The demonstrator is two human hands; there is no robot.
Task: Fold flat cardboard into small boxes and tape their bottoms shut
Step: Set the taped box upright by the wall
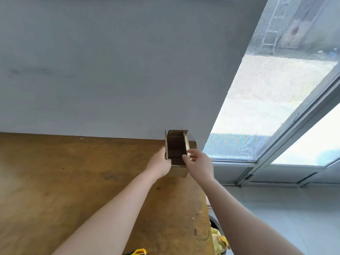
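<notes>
Box [176, 150] is folded, near the counter's [55, 181] far-right corner; left hand [159, 165] grips, right hand [199, 164] pinches its walls; taping unclear.

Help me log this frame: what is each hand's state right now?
Left hand: holding the small brown cardboard box by its left side.
Right hand: pinching the box's right wall.

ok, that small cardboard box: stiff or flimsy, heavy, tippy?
Probably light: the box looks empty inside. Likely flimsy: thin walls, one end open, so the left hand or right hand could squash it. Narrow, so it may tip on the table.
</notes>
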